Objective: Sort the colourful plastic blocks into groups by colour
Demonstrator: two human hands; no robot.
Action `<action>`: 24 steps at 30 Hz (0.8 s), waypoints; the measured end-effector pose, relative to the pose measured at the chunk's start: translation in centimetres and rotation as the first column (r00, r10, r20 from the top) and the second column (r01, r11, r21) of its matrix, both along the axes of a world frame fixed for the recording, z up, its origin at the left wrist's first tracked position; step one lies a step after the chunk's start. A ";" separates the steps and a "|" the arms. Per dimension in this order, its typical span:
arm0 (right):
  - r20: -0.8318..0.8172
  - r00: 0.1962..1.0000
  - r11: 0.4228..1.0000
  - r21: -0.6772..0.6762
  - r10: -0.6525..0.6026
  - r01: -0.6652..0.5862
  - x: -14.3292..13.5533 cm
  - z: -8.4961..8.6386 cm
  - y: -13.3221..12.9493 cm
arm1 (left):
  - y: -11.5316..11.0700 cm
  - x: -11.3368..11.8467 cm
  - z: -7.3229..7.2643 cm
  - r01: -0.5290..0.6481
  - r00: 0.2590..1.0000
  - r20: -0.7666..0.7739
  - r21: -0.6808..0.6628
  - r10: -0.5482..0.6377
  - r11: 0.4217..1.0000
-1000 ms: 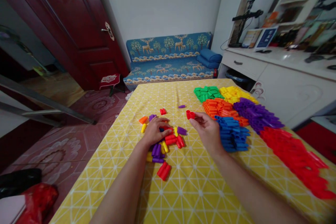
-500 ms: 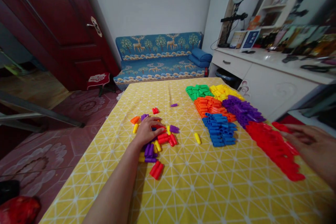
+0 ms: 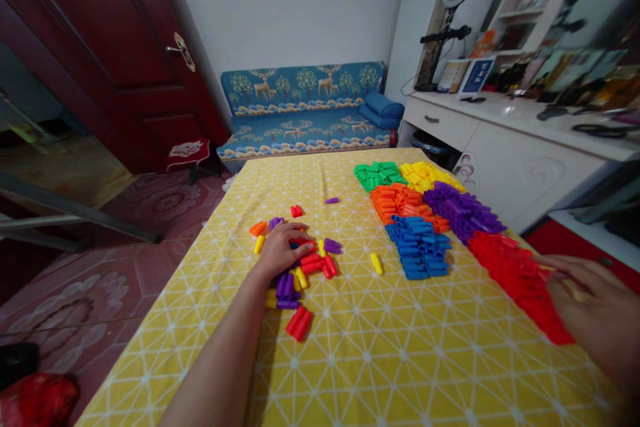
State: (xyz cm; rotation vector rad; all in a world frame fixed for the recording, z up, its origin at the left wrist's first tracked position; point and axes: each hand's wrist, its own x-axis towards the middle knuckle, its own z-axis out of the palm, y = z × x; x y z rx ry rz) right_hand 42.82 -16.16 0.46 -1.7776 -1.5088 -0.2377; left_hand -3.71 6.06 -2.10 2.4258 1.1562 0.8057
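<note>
My left hand [image 3: 283, 247] rests over a mixed heap of small hollow plastic tubes, fingers apart and bent down onto the pieces; some pieces lie hidden under it. Around it are purple tubes [image 3: 285, 285], red tubes [image 3: 313, 263] and yellow tubes [image 3: 300, 277]. At the right, my right hand [image 3: 583, 297] is at the near side of a long pile of red tubes [image 3: 510, 270]. Its thumb and fingers close on a red tube at the pile, partly hidden and blurred.
Sorted piles of blue [image 3: 417, 247], orange [image 3: 400, 201], green [image 3: 377, 175], yellow [image 3: 430, 175] and purple tubes [image 3: 460, 210] stand on the patterned yellow tablecloth [image 3: 380, 360]. A single yellow tube [image 3: 377, 263] lies mid-table. Beyond are a blue sofa [image 3: 300, 120] and a white dresser [image 3: 525, 153].
My right hand has lowered onto the red pile; the red tube that stuck out from its fingertips no longer stands apart from the pile. My left hand stays on the mixed heap.
</note>
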 end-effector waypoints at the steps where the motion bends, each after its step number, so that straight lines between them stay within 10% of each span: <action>1: -0.005 0.999 0.998 0.047 -0.040 0.040 -1.8 0.7 0.4 | -0.1 0.0 0.1 -0.002 1.000 -0.002 -0.004 0.002 1.000; 8: -0.067 0.840 0.837 -0.065 0.539 -0.543 -17.4 0.4 7.3 | -0.3 0.1 0.4 0.011 1.000 0.029 -0.016 -0.010 1.000; 12: -0.093 0.810 0.771 -0.263 0.579 -0.581 -23.3 -2.2 12.3 | -0.4 0.1 0.3 -0.012 0.997 0.071 -0.017 0.013 1.000; 24: -0.092 0.783 0.761 -0.191 0.615 -0.620 -25.5 -2.5 13.2 | -0.7 0.4 0.8 -0.012 0.996 0.087 -0.020 0.014 1.000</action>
